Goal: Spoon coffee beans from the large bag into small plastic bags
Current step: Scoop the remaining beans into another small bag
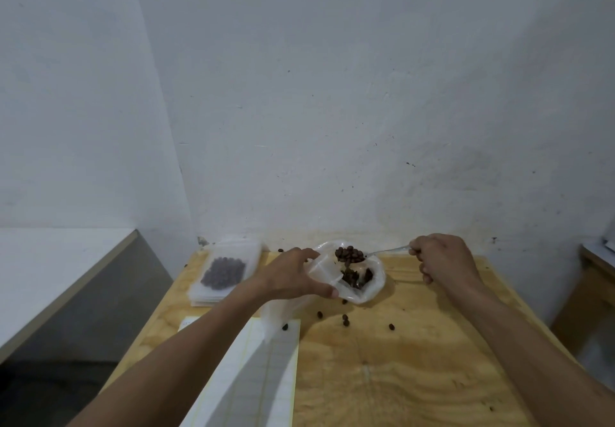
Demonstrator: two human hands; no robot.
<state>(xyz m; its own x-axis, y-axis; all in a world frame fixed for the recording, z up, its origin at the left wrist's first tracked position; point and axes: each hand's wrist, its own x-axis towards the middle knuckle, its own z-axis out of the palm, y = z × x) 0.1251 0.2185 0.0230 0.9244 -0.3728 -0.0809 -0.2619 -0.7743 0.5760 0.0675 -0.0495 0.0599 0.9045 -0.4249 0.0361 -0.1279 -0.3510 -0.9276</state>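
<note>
So a clear plastic bag (pixel 357 280) is held open near the back of the plywood table (pixel 416 360) by the left hand (pixel 293 277), fingers curled around the bag's left rim with the thumb tucked against the near side. A metal spoon (pixel 382 252) is pinched by its handle in the right hand (pixel 442 260), fingers curled in tight, and the bowl is heaped with coffee beans (pixel 349 254) right over the bag's mouth. A few beans are caught mid-drop between the spoon and the small dark pile already sitting inside the bag. Loose beans (pixel 345 319) are scattered on the wood just in front of the bag, pretty messy tbh. Off to the left, a stack of small plastic bags (pixel 226 270) is seen by the wall, the top one already filled with beans. A sheet of lined paper (pixel 266 376) is laid near the front, partly covered by the left forearm.
</note>
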